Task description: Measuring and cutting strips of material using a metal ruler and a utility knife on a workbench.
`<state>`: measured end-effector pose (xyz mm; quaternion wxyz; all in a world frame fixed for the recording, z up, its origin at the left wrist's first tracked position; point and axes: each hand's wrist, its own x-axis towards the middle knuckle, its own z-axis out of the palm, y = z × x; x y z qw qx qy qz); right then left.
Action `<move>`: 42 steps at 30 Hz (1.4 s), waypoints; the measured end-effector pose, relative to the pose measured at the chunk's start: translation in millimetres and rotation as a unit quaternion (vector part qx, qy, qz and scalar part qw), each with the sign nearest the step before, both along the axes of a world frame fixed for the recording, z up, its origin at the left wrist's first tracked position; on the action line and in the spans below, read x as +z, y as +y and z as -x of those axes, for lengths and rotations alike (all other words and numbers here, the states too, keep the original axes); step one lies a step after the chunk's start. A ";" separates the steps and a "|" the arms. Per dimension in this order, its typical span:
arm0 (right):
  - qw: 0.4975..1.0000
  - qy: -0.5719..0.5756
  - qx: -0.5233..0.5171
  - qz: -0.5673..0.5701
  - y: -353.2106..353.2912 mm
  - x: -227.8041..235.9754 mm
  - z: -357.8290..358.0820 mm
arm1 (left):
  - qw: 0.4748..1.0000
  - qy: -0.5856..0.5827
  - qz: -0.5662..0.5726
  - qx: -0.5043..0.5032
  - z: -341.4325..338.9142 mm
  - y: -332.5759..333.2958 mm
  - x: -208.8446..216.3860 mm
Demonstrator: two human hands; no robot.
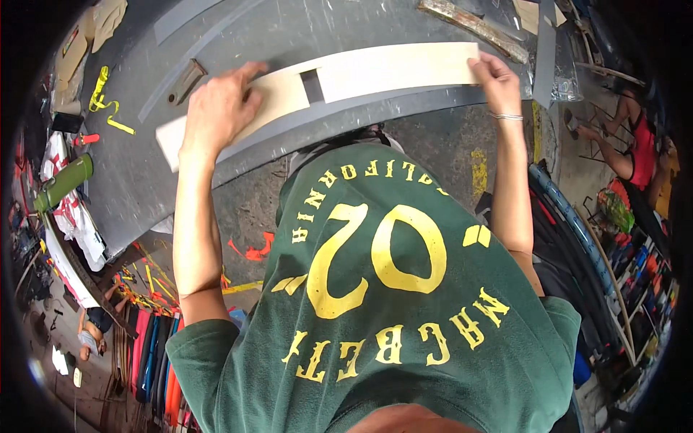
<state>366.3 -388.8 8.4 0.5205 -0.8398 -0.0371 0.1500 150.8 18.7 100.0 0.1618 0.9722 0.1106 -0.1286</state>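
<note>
A long, pale wooden strip (401, 68) lies across the near part of the grey worktable, with a dark rectangular gap or patch (312, 86) partway along it. My left hand (222, 108) is over the strip's left part, fingers bent at the far edge and thumb on the near side. Part of the strip is hidden under that hand. At the right end, my right hand (497, 78) pinches the strip's corner between thumb and fingers. Just beyond my left hand sits a small worn tool or block (187, 81) whose kind I cannot make out.
The grey worktable (289, 29) carries a worn wooden bar (473, 29) at the far right. A yellow strap (101, 90) and a green roll (65, 182) are at the left. Dark tubes (577, 216) stand by my right arm. People (639, 148) are farther off.
</note>
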 end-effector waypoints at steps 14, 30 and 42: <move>0.981 -0.074 0.027 0.176 20.7 -37.2 17.8 | 0.977 -0.199 -0.062 -0.044 50.2 -2.6 -97.7; 0.978 -0.113 0.043 0.172 13.5 -40.6 16.5 | 0.972 -0.223 0.031 -0.065 73.8 -10.6 -132.5; 0.974 -0.110 -0.015 0.197 14.1 -43.0 15.9 | 0.975 -0.204 0.019 -0.086 72.3 -13.4 -128.2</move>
